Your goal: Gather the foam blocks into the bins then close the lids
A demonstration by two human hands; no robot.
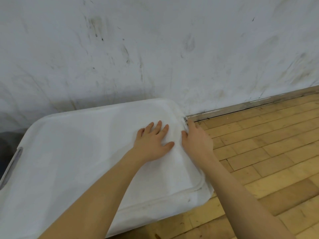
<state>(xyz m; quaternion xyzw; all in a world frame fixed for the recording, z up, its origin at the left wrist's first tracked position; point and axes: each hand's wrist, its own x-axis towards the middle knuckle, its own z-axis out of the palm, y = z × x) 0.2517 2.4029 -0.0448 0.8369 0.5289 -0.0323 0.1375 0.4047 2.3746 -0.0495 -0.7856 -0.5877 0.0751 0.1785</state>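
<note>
A large white plastic bin stands against the wall with its white lid (82, 152) lying flat on top. My left hand (152, 141) presses palm-down on the lid near its right end, fingers spread and straight. My right hand (196, 140) is at the lid's right edge; its thumb lies on top and its fingers reach down over the side, where they are hidden. A grey handle (12, 167) shows at the bin's left end. No foam blocks are in view; the bin's inside is hidden.
A scuffed white wall (155, 49) rises right behind the bin. Wooden parquet floor (267, 152) extends to the right and in front, with a worn baseboard (250, 105) along the wall. A dark shape sits at the far left edge.
</note>
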